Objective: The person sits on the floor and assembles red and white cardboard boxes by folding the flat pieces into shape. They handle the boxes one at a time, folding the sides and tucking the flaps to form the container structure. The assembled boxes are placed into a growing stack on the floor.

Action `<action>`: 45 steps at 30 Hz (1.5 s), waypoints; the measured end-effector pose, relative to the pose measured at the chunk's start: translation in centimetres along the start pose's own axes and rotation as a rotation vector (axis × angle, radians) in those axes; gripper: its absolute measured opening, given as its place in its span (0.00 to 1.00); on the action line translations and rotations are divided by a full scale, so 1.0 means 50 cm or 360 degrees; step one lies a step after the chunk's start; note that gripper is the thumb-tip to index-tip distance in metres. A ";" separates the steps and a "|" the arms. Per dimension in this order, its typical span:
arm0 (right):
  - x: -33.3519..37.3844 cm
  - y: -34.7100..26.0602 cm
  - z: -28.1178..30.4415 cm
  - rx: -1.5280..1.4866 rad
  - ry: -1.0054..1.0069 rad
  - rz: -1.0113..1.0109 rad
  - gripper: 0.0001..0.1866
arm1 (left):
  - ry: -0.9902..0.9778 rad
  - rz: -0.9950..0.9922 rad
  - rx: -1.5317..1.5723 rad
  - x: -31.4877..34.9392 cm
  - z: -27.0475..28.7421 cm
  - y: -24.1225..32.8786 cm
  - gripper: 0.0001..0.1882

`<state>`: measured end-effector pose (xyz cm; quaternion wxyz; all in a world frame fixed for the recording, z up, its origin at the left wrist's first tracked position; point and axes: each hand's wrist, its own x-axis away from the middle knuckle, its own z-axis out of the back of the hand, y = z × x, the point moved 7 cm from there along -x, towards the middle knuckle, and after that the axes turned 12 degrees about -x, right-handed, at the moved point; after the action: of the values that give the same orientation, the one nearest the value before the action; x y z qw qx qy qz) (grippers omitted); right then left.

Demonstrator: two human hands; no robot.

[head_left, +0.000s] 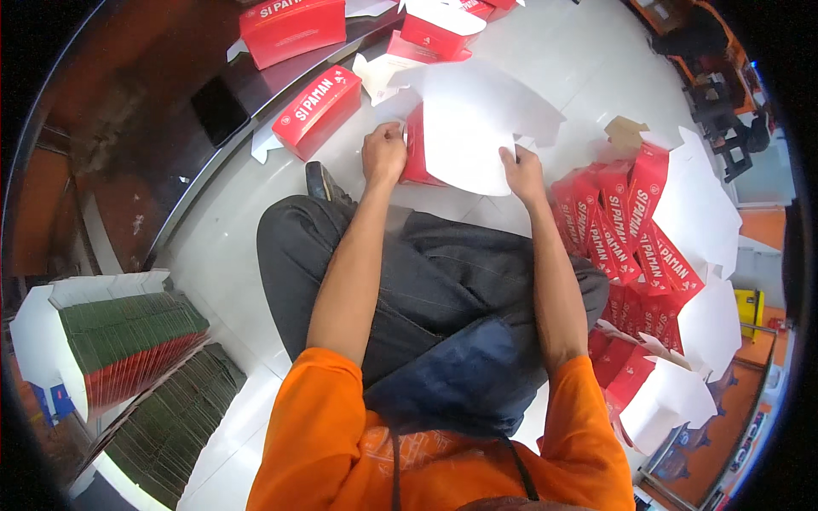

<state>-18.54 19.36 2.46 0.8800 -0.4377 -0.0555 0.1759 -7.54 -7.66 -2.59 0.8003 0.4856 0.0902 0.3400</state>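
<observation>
In front of my crossed legs I hold a red-and-white paper food box (464, 132). Its large white panel faces up, and a red side shows at the left. My left hand (385, 155) is closed at that red side, with some fingers hidden behind it. With thumb and fingers, my right hand (523, 175) pinches the right edge of the white panel. Just left of my left hand, a folded red box (317, 112) rests on the floor with white flaps sticking out.
Flat stacked cartons (136, 341) with green and red edges stand at the lower left, beside a second stack (175, 426). Many red boxes (626, 230) pile up at my right. A dark phone (220, 112) lies on the brown surface, near another red box (294, 34).
</observation>
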 end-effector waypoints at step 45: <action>-0.027 -0.039 -0.032 0.0558 0.0241 0.0202 0.14 | -0.0391 0.0388 0.0452 0.049 -0.037 -0.021 0.34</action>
<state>-18.91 16.60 3.11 0.9315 -0.2925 0.0701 0.2046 -6.06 -5.11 -3.97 0.6817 0.6385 -0.0204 0.3565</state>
